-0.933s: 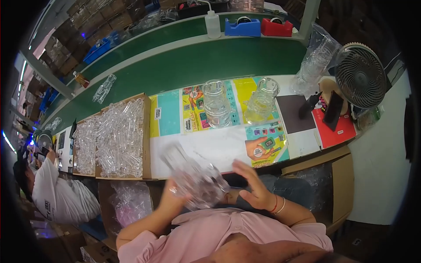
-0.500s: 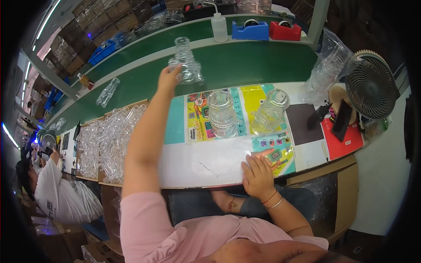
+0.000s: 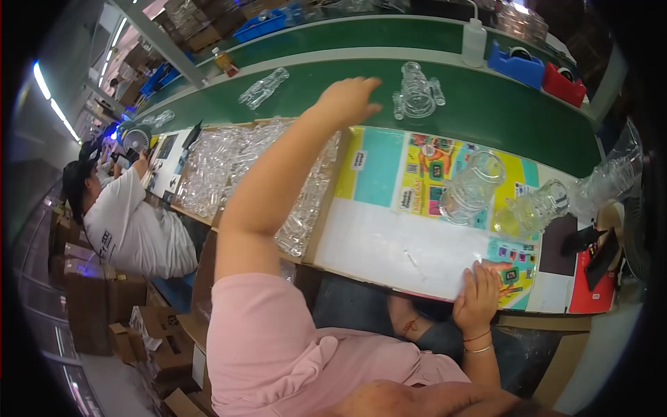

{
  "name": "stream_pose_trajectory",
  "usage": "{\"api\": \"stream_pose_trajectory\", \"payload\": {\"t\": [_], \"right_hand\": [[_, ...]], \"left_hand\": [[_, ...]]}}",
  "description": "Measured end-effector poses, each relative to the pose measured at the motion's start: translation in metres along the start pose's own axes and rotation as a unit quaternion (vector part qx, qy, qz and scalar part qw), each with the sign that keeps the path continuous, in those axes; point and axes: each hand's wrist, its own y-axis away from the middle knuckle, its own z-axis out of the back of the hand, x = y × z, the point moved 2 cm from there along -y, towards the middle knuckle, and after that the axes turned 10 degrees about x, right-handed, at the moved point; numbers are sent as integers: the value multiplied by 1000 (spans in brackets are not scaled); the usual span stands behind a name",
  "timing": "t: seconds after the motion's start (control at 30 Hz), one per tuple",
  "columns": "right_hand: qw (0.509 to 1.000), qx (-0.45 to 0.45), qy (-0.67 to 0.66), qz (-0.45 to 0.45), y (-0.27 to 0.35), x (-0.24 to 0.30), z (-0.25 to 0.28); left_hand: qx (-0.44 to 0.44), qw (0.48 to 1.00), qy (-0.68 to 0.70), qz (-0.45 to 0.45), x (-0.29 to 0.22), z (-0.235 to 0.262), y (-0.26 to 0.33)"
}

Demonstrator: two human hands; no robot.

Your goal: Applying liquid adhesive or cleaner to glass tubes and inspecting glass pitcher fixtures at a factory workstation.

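Observation:
My left hand reaches over the green belt, empty, with thumb and fingers apart. Just right of its fingertips, a clear ribbed vessel with small side pieces rests on the belt, not touching the hand. My right hand lies with fingers stretched out on the front edge of the printed worktop. Behind that hand are two larger clear ribbed vessels, one nearer the middle and one tilted to its right. A thin clear sliver lies on the white area.
Cartons of clear tube-like pieces stand to the left. Another clear piece is on the belt. Beyond are a squeeze bottle and blue and red tape dispensers. A stacked clear item is at right; a co-worker sits left.
My left hand has let go of the clear ribbed vessel, which now sits on the belt, and has drawn away to its left. The view has turned left. My right hand stays at the edge.

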Motion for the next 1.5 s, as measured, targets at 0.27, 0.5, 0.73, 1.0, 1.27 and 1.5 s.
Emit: {"api": "stream_pose_trajectory", "payload": {"t": [0.27, 0.5, 0.73, 1.0, 1.27, 1.5], "right_hand": [[1000, -13, 17, 2, -3, 8, 2], [999, -14, 30, -19, 1, 15, 8], [997, -78, -21, -2, -3, 3, -4], [980, -165, -104, -35, 29, -10, 46], [889, -352, -169, -239, 30, -167, 83], [889, -272, -287, -229, 23, -250, 53]], "left_hand": [[-202, 914, -27, 350, 250, -30, 214], [-101, 888, -23, 447, 355, -111, 231], [-159, 908, -323, 212, 477, -63, 316], [-358, 742, 561, 79, 189, 8, 229], [-127, 680, 722, 6, -62, -46, 250], [-77, 502, 861, -37, -196, -62, 218]]}}
